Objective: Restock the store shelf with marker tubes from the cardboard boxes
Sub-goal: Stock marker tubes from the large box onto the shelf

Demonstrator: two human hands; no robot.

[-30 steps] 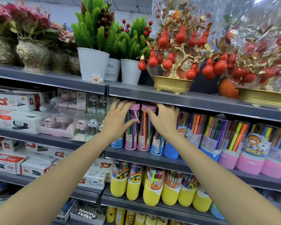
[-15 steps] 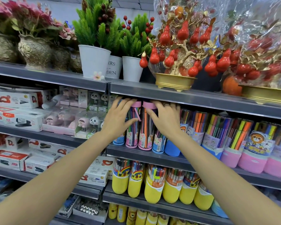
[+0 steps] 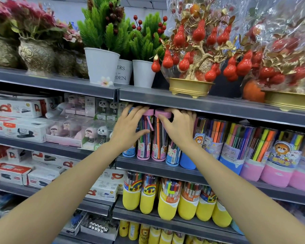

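Note:
Two tall clear marker tubes with pink caps stand side by side on the middle shelf point(image 3: 148, 167), just under the shelf above. My left hand point(image 3: 128, 127) grips the left pink tube point(image 3: 144, 141), fingers over its cap and thumb across its front. The right pink tube point(image 3: 159, 140) is held by my right hand point(image 3: 180, 129), which pinches it at the cap with curled fingers and thumb. Blue-capped tubes point(image 3: 173, 155) stand on either side, partly hidden by my hands. No cardboard box is in view.
The upper shelf rail point(image 3: 201, 104) sits close above the tube caps. Wide marker tubs point(image 3: 232, 150) fill the shelf to the right, and yellow-based tubes point(image 3: 167, 205) stand one level below. Stapler boxes point(image 3: 19, 110) and panda figures lie to the left. Potted plants point(image 3: 102, 66) stand on top.
Both hands stay on the two pink-capped tubes. My right hand's fingers have curled tighter onto its cap, and the view has shifted slightly.

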